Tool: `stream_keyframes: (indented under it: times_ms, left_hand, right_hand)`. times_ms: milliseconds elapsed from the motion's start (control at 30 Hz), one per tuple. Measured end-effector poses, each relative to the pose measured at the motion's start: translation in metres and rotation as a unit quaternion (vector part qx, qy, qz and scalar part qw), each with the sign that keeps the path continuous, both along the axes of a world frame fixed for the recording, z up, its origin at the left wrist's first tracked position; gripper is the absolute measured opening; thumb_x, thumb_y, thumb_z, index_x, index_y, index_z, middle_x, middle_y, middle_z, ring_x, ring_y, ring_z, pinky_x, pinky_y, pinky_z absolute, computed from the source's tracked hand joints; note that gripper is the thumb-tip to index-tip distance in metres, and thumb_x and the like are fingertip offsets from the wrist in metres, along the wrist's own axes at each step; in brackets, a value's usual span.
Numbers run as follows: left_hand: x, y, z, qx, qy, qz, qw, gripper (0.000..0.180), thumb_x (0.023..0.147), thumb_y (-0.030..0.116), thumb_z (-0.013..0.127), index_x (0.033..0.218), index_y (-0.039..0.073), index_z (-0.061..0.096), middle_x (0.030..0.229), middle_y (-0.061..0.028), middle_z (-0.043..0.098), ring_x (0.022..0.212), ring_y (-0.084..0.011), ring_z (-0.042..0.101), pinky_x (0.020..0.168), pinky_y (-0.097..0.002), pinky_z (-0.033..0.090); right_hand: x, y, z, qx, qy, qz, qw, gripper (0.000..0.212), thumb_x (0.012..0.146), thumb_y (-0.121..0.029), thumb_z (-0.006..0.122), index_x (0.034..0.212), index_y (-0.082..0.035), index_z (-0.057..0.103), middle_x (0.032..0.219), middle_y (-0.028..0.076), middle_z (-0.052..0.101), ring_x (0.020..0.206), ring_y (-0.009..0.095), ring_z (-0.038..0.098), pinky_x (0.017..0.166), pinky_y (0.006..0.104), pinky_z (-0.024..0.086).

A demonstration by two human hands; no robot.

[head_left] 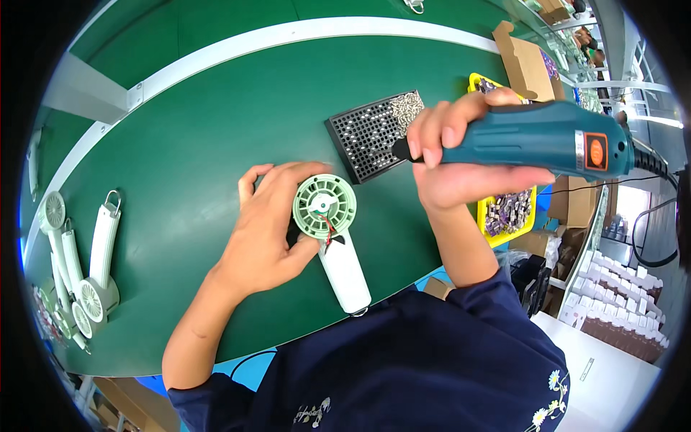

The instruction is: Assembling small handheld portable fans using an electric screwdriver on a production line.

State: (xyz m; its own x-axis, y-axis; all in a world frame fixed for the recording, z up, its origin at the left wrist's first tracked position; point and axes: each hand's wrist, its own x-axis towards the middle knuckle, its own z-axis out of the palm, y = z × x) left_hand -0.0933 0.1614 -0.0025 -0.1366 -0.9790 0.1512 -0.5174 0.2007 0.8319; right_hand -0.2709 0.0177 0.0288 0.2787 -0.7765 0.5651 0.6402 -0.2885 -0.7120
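Green bench [194, 137] beneath, fan [344, 263] at centre, left hand [266, 227] curled round its head, wires [330, 229] bare, so apparently part-built with closing up unfinished; right hand [452, 186] wraps the driver [533, 140], tip over screw tray [363, 160], one o'clock.

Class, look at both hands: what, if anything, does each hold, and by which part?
Left hand: a handheld fan, by the side of its round green head. Right hand: a teal electric screwdriver, by the front of its body.

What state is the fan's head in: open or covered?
Open: the head faces up uncovered, its red wire exposed.
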Motion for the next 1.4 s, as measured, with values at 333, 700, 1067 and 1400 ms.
stream_keyframes:
  times_ms: [333,700,1067,1400]
  left_hand:
    - [-0.002,-0.003,-0.002,0.006,0.004,0.008,1.0,0.059,0.068,0.013,0.062,0.125,0.004,0.05,0.121,-0.0112,0.057,0.113,-0.0285,0.054,0.107,-0.0476,0.023]
    - [0.0,-0.002,0.0,0.002,-0.003,0.009,1.0,0.058,0.069,0.013,0.062,0.124,0.004,0.051,0.12,-0.0111,0.058,0.11,-0.0285,0.056,0.106,-0.0464,0.025]
    - [-0.002,0.002,-0.004,-0.022,-0.006,0.014,1.0,0.057,0.07,0.012,0.062,0.125,0.005,0.05,0.118,-0.0118,0.058,0.11,-0.0291,0.056,0.106,-0.0457,0.025]
    - [-0.003,0.002,-0.006,-0.046,-0.002,0.02,0.999,0.059,0.07,0.01,0.063,0.127,0.006,0.048,0.115,-0.0123,0.06,0.11,-0.0307,0.056,0.107,-0.0446,0.026]
  right_hand:
    - [-0.003,-0.005,-0.01,0.036,0.018,0.001,0.999,0.099,0.066,-0.097,0.028,0.118,-0.015,0.049,0.064,0.002,0.048,0.04,0.012,0.043,0.037,0.0287,0.038]
    - [-0.004,-0.004,-0.012,-0.005,0.057,0.037,0.998,0.107,0.057,-0.101,0.029,0.12,-0.018,0.052,0.065,-0.001,0.047,0.042,0.011,0.043,0.039,0.0277,0.039]
    - [0.003,0.011,-0.008,0.064,0.015,-0.028,0.997,0.117,0.048,-0.103,0.031,0.115,-0.007,0.045,0.059,0.005,0.049,0.039,0.014,0.044,0.038,0.0271,0.041]
    - [0.001,0.051,0.059,-0.01,-0.027,0.162,0.986,0.07,0.09,-0.067,0.05,0.13,-0.01,0.042,0.084,0.005,0.051,0.053,0.015,0.049,0.048,0.0319,0.042]
